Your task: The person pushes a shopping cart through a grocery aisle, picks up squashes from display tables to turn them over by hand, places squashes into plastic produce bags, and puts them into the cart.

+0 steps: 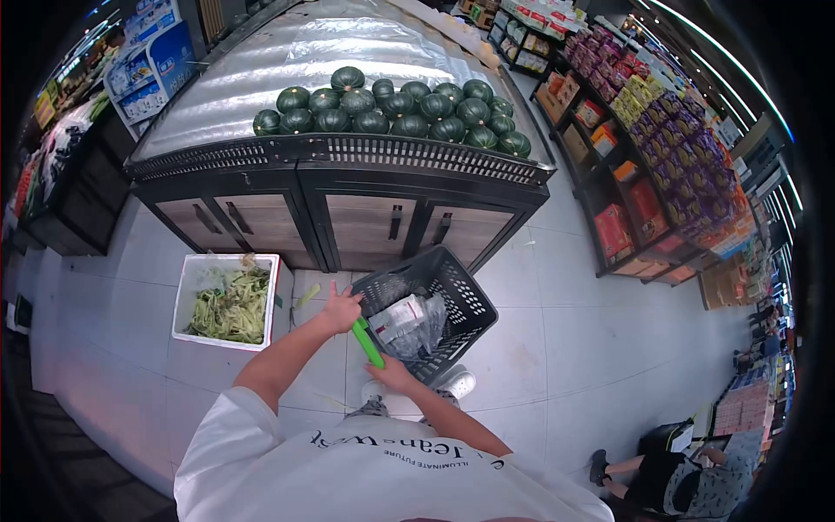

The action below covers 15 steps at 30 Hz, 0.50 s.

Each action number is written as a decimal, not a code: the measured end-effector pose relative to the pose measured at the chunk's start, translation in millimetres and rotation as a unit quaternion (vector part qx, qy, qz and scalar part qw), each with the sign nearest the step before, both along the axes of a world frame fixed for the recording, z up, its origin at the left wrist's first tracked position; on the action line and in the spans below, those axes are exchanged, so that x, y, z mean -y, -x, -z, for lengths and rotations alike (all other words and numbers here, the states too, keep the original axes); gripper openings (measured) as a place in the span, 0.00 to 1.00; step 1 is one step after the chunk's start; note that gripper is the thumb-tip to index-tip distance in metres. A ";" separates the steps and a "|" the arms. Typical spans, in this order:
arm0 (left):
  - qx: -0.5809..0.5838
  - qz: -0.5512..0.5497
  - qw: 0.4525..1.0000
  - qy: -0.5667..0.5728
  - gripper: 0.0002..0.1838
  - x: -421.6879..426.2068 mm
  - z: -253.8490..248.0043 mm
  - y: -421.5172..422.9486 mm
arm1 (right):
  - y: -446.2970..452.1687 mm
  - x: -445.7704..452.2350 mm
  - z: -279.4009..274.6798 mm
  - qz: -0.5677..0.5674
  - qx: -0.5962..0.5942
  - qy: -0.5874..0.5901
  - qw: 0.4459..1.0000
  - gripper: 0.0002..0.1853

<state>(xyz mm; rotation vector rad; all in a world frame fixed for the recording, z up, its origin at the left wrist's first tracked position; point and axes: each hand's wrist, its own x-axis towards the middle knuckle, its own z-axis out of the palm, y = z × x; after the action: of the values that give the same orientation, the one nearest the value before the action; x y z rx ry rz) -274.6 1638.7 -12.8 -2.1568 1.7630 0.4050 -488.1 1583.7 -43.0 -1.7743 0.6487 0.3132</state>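
Head view: basket [467, 304] handling was underway. Left hand [342, 311] had fingers apart at green handle [367, 343]; right hand [394, 375] touched its near end, can't tell if clamped.

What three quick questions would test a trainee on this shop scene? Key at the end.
1. Multiple choice: what is piled on the display stand? A) bananas; B) dark green squashes; C) tomatoes.
2. Fill in: the left hand and right hand are at the ____ handle of the shopping basket.
3. True or false: the white foam box stands on the floor to the left of the basket.

Key: 1. B; 2. green; 3. true.
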 end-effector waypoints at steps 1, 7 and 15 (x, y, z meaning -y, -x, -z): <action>0.018 0.001 1.000 0.010 0.14 5.6 2.7 -0.8 | -1.7 2.4 -0.6 0.012 0.000 -0.006 1.000 0.27; 0.067 0.021 0.997 0.046 0.13 45.2 0.4 -2.3 | -9.7 13.1 7.5 0.084 0.041 -0.049 0.994 0.22; 0.044 0.025 0.999 0.003 0.14 127.3 -4.1 0.2 | -18.0 68.2 15.1 0.110 0.042 0.099 0.988 0.21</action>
<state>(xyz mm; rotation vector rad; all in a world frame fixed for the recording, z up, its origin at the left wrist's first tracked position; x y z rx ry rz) -274.9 1511.4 -8.7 -2.0967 1.7685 0.2871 -470.1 1515.4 -58.2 -1.8726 0.8296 0.0216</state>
